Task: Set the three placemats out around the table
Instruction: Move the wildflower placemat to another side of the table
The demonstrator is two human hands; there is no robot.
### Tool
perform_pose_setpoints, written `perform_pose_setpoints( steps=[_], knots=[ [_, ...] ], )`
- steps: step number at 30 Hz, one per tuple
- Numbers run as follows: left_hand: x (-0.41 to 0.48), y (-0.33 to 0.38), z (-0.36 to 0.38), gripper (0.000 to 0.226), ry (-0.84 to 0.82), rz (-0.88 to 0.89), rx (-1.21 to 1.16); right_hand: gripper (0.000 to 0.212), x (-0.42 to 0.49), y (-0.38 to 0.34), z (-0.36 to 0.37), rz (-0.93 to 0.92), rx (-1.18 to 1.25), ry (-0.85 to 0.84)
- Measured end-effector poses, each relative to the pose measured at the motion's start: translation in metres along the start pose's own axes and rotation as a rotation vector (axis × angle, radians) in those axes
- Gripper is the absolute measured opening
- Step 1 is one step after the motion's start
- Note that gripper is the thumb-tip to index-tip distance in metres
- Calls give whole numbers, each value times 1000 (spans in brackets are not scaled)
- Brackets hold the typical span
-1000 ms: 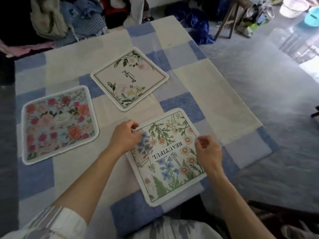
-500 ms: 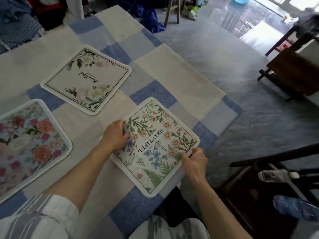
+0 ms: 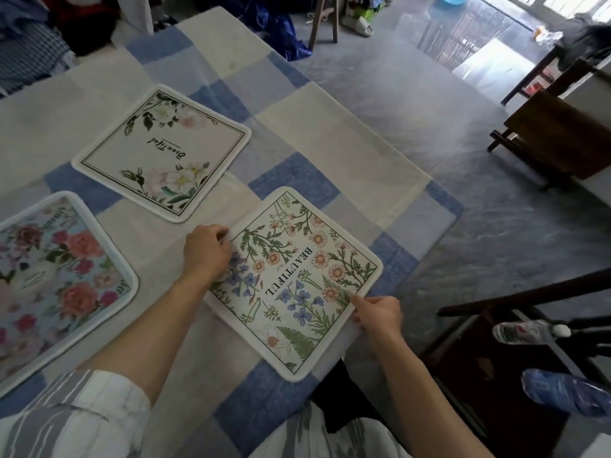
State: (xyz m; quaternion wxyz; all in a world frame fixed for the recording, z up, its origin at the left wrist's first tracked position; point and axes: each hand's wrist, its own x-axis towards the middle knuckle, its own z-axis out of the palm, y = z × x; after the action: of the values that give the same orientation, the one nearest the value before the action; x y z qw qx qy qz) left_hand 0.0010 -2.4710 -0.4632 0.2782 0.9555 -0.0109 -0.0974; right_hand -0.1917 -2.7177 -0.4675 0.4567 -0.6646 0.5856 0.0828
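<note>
Three placemats lie on the blue-and-cream checked tablecloth (image 3: 307,104). The wildflower mat (image 3: 291,279) printed "BEAUTIFUL" sits nearest me at the table's front right corner. My left hand (image 3: 205,251) pinches its left edge with curled fingers. My right hand (image 3: 378,312) grips its right edge, thumb on top. A white mat (image 3: 162,153) with pale roses lies further back. A blue mat (image 3: 53,279) with red and pink roses lies at the left, partly cut off by the frame.
The table's right edge drops to a grey floor (image 3: 446,160). A dark wooden chair (image 3: 515,325) stands close at my right with plastic bottles (image 3: 522,332) on it. Another wooden seat (image 3: 558,140) stands further right. Piled clothes (image 3: 33,54) lie behind the table.
The view has swung right and the wildflower mat has slid toward the front right corner. My right hand has moved from the mat's top to its right edge.
</note>
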Motion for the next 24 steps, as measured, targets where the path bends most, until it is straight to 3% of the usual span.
perform_pose_setpoints(
  steps=[7, 15, 24],
  knots=[
    [-6, -5, -16, 18, 53, -41, -136, 21, -2, 0, -6, -186, -217, 22],
    [-31, -13, -41, 15, 70, -46, -198, 15, -2, -42, -15, -347, -150, -39],
    [-69, -11, -51, 14, 264, -257, -230, 18, 23, -118, -15, -610, -232, -156]
  ],
)
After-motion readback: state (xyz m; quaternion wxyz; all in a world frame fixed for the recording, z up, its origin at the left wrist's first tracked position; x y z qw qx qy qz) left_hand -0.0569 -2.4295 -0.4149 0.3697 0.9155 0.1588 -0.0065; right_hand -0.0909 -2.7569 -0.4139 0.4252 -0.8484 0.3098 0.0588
